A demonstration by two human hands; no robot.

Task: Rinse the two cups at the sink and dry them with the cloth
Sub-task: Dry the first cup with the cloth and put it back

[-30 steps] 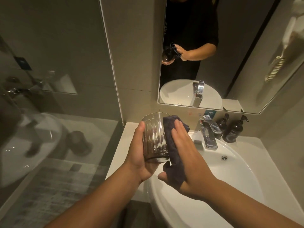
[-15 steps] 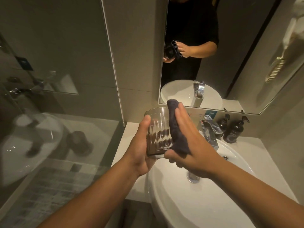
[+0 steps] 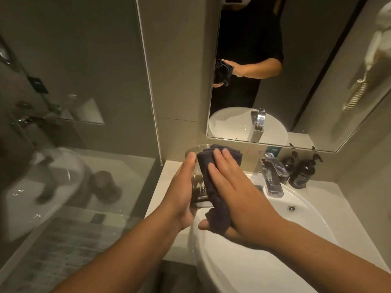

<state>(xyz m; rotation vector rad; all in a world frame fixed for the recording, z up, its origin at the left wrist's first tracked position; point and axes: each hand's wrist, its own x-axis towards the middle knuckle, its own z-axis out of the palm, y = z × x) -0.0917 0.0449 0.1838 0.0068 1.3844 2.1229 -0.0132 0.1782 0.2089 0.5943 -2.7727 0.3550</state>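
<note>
Head view: left hand [image 3: 179, 193] grips 1 slick, breakable glass cup [image 3: 197, 182] by its side; right hand [image 3: 237, 191] presses soft cloth [image 3: 213, 187] on it.

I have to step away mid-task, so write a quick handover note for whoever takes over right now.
Left hand: gripping the glass cup by its side, above the sink's left edge.
Right hand: pressing the dark cloth flat against the cup's outside.
Done: this cup is at the drying stage; faucet shows no running water.
Left: finish wiping it. The second cup is not in view, so its state is unknown.
</note>
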